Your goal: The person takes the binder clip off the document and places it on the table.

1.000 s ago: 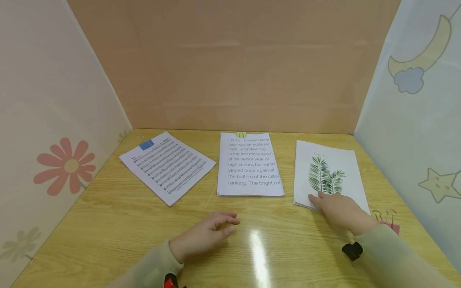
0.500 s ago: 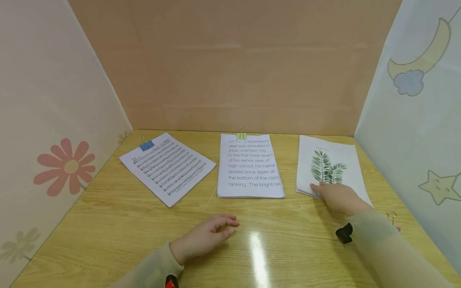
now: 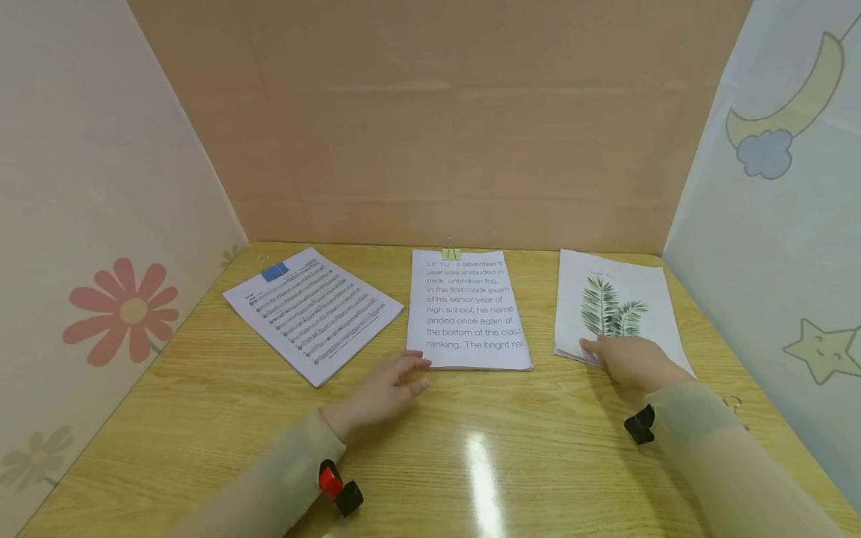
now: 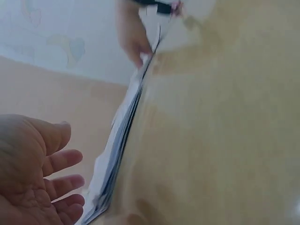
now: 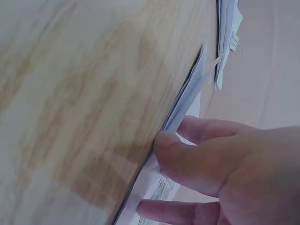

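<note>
My right hand (image 3: 635, 362) pinches the near edge of a stack of paper printed with green fern leaves (image 3: 608, 306), at the right of the table. The thumb (image 5: 171, 145) lies against the sheets' edge, and the corner sheets stand slightly apart there. Relaxed fingers mark my left hand (image 3: 377, 392), which holds nothing and hovers by the near left corner of the middle text stack (image 3: 471, 314). Whether its fingertips touch that paper I cannot tell. A yellow-green binder clip (image 3: 451, 254) sits on that stack's far edge. Behind my right forearm a binder clip's wire handle (image 3: 732, 403) peeks out.
A sheet music stack (image 3: 316, 314) lies angled at the left, with a blue binder clip (image 3: 274, 271) on its upper left edge. A brown panel (image 3: 444, 127) closes the table's back. Patterned panels (image 3: 101, 187) stand on both sides.
My right hand has moved the fern stack farther from me, then slowed almost to rest. My left hand has gone forward, up to the middle stack's near corner. The pink clip is now mostly hidden.
</note>
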